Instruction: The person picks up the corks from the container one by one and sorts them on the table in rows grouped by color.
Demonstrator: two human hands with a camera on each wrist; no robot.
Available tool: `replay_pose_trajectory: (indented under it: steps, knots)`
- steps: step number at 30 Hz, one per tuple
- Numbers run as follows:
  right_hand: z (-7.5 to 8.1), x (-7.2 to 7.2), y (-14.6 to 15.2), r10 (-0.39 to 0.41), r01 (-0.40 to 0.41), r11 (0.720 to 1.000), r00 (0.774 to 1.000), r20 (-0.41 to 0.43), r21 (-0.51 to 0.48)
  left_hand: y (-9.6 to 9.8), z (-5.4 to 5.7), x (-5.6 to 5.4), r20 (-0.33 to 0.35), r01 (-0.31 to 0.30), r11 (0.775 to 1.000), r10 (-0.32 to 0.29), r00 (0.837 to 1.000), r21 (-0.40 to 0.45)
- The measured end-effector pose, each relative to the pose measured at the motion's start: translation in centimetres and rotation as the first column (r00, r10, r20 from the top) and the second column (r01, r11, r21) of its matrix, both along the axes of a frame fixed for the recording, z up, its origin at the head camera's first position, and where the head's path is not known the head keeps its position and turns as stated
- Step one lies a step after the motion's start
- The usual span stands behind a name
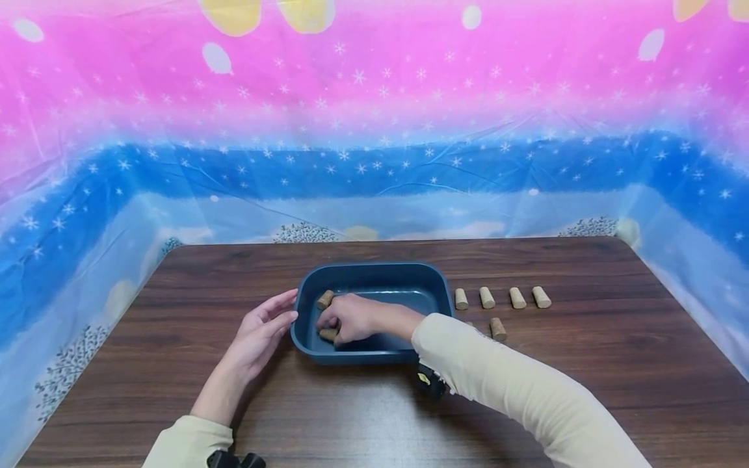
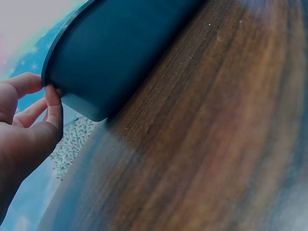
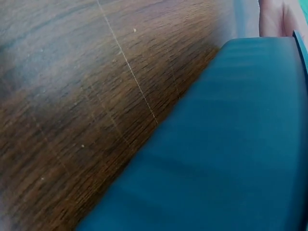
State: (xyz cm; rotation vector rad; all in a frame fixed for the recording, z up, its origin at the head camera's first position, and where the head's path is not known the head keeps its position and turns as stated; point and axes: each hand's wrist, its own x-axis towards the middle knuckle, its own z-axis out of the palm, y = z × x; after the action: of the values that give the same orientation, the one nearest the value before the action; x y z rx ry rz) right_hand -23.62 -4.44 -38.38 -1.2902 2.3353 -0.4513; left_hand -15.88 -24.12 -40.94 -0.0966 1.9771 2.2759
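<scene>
A dark blue rectangular tub [image 1: 374, 357] sits on the table. My left hand [image 1: 260, 338] is at its left end, fingertips and thumb touching the outside near the rim; the left wrist view shows the same hand [image 2: 31, 125] against the tub's end wall [image 2: 115, 53]. Inside the tub, my right hand [image 1: 354, 318] reaches down with bent fingers and pinches a cork stopper [image 1: 329, 335] low at the left end. Another cork [image 1: 325, 299] lies just behind it. In the right wrist view the tub's side wall [image 3: 231, 144] hides the right hand's fingers.
Right of the tub, several corks [image 1: 517, 298] lie in a row on the brown wooden table [image 1: 585, 364]. Nearer are another cork [image 1: 497, 329] and one mostly hidden by the right sleeve [image 1: 515, 370]. A patterned cloth [image 1: 374, 169] hangs around the table.
</scene>
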Motion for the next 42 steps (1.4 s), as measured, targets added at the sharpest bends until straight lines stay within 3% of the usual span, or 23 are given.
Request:
replay_pose_trajectory:
  steps: [5, 16, 29, 42]
  knots:
    - [0.4, -0.1, 0.4, -0.018, 0.017, 1.0, 1.0, -0.025, -0.013, 0.1, 0.1, 0.0, 0.007, 0.002, 1.0, -0.002, 1.0, 0.004]
    - [1.8, -1.2, 2.7, -0.139, 0.145, 0.985, 0.988, 0.068, -0.092, 0.1, -0.1, 0.0, 0.011, -0.014, 1.0, 0.014, 1.0, -0.025]
    - [3.6, -2.0, 6.1, -0.166, 0.189, 0.959, 0.979, 0.123, -0.209, 0.1, -0.1, 0.0, 0.005, -0.012, 1.0, 0.012, 1.0, -0.022]
    - [4.7, -2.1, 10.4, -0.273, 0.325, 0.899, 0.94, 0.204, -0.294, 0.1, -0.2, -0.1, 0.012, -0.011, 1.0, 0.012, 1.0, -0.024]
